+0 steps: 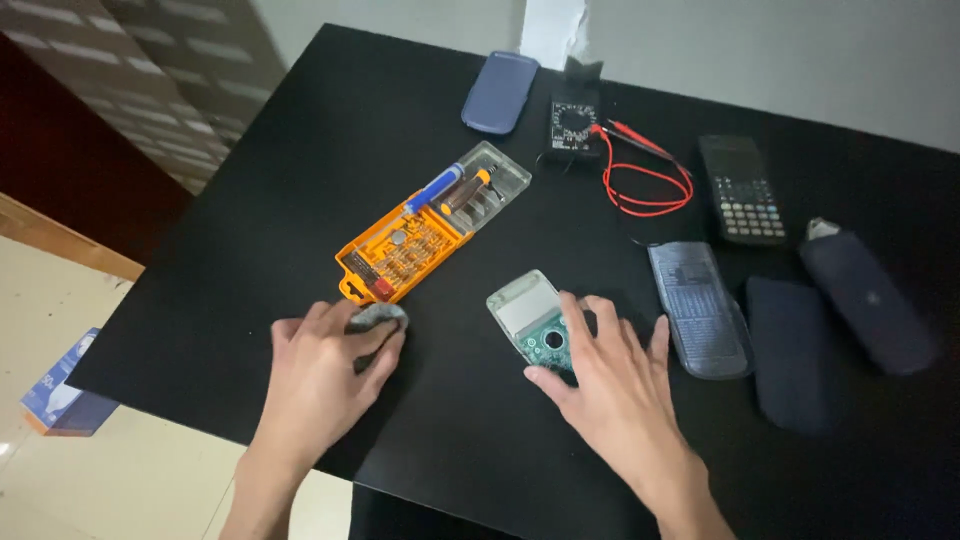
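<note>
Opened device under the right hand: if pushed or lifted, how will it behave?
The opened device lies flat on the black table, so it probably slides rather than tips or rolls. With its green circuit board exposed, it looks fragile to pressure. The right hand rests fingertips on it; it seems thin and likely light.

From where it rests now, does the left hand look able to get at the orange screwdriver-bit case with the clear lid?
Probably yes. The left hand rests on a small grey object right beside the near end of the orange screwdriver-bit case, with only bare black table between them and nothing blocking.
</note>
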